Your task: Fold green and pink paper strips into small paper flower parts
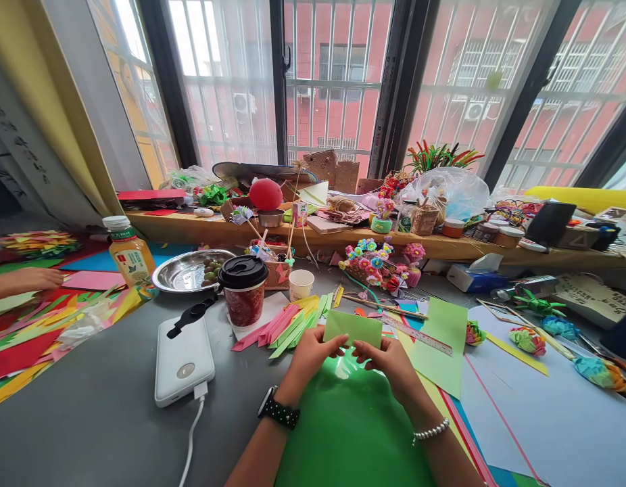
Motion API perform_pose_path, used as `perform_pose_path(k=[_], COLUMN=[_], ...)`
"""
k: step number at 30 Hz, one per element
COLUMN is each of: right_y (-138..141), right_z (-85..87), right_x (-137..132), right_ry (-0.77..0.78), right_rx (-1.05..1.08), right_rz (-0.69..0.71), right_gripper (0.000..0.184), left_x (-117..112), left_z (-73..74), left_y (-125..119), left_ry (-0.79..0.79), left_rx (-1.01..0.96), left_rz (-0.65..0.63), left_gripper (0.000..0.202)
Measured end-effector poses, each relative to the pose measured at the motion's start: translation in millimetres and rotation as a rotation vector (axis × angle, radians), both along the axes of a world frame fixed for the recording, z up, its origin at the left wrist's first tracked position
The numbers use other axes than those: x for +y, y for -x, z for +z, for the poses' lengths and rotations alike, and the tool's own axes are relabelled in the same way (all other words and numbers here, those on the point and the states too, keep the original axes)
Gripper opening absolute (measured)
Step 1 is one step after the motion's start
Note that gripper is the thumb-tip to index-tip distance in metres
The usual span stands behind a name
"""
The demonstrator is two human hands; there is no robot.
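A small light green sheet of paper [352, 327] is held up between both hands, above a shiny green mat or sheet [351, 419]. My left hand [316, 352] pinches its lower left part, thumb in front. On the lower right part, my right hand [387, 362] grips the same paper, with the fingers behind it partly hidden. Folded pink, yellow and green paper strips [287, 325] lie just left of my left hand. A larger light green sheet [439, 345] and a ruler [419, 335] are on the table to the right.
A white power bank [184, 362] with a cable, a lidded cup [243, 291], a paper cup [301, 285], a metal plate [176, 272] and a juice bottle [128, 250] stand at left. Another person's hand [26, 281] is at far left. Paper flowers [528, 340] lie right.
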State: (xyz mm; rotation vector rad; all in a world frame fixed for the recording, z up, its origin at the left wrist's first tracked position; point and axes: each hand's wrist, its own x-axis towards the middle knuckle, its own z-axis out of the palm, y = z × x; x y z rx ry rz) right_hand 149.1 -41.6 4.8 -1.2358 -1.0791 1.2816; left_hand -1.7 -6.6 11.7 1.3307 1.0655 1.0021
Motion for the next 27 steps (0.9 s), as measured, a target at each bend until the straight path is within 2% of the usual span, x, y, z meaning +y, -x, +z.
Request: perform_pose_path(k=[3,10,12,14,17,19,23,27], right_y=[0,-5,-4,-3,2,4,5,4], right_z=[1.1,-6.6,-9.0,-9.5,-7.3,-5.3,-4.3,-6.9], right_x=[1,6,7,7,5,3,2,5], right_ry=[-0.005,-0.143,-0.173,-0.176,-0.148,-0.132,-0.112,-0.124], right_rx=[0.007,0.047,0.024,-0.026,-0.082,-0.111,-0.132,-0.152], right_rz=[0.004,-0.185,-0.197,-0.145,0.025,0.096,0.125,0.174], right_gripper=[0.029,0.030,0.030,0.032,0.034,0.036,0.038,0.039], left_x=[1,2,2,2,2,2,2,4], left_z=[-1.7,-3.3,-3.0,-2.7,-2.8,-3.0,-4.4,-7.4], left_y=[-1,1,1,2,3,2,0,1], left_ry=[0.058,0.098,0.081,0.038,-0.033,-0.045,-0.038,-0.081], left_rx=[-0.033,-0.062,-0.089,-0.128,-0.215,-0.255,-0.216,-0.116], left_rz=[-0.029,-0.042,-0.002,0.083,0.183,0.155,0.049,0.059], left_gripper=[0.029,0.028,0.027,0.028,0.028,0.027,0.026,0.027])
